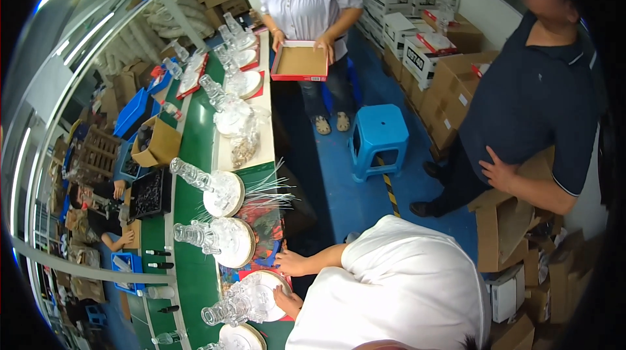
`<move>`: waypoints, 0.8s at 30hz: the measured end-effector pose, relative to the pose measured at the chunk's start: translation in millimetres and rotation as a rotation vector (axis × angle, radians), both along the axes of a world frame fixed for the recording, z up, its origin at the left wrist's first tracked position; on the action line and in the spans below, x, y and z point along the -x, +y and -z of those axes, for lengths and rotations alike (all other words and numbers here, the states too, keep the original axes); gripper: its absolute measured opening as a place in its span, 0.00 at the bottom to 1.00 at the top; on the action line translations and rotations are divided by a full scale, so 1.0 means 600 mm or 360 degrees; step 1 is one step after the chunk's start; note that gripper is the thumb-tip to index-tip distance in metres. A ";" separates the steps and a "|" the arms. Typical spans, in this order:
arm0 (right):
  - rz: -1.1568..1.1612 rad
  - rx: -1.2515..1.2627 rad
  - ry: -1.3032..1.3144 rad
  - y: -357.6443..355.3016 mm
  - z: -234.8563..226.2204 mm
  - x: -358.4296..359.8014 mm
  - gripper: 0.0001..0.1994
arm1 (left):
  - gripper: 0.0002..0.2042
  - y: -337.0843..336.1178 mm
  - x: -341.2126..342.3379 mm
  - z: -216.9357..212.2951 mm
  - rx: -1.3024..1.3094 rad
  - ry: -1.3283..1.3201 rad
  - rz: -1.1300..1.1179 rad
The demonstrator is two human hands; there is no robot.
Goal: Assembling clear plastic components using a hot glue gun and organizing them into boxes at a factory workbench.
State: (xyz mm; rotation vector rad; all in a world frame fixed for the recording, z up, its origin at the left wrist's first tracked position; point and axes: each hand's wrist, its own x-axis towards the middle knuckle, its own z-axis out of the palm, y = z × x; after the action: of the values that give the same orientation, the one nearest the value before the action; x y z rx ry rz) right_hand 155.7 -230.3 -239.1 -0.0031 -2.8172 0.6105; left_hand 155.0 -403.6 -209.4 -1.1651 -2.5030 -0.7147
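Neither of my hands shows in view. At the bottom, a person in a white shirt [398, 278] leans toward the green worktable. One hand of that person [291, 262] is at a blue tool [268, 259] whose kind I cannot make out. Their other hand [285, 300] touches the edge of a round white disc [262, 291]. Clear glass-like stepped pieces [225, 311] lie beside or on this disc. Similar discs [233, 242] with clear pieces [195, 236] stand in a row along the table. Thin pale strands [264, 191] spread over the edge.
Across the aisle, a person [310, 4] holds a shallow red-rimmed tray [300, 61]. A blue stool [379, 138] stands on the floor. At right, another person in a dark shirt [528, 102] is beside cardboard boxes [450, 96]. A black crate [149, 193] sits left of the table.
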 end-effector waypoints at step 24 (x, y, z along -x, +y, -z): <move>-0.0031 0.0015 -0.0002 0.004 -0.007 0.004 0.08 | 0.19 -0.028 0.018 0.053 0.0032 -0.0270 0.0017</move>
State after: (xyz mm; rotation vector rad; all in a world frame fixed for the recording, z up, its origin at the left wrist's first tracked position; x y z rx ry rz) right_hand 153.0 -227.9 -234.7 0.0219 -2.8184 0.6282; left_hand 143.9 -420.4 -241.4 -1.1709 -2.6498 -0.8251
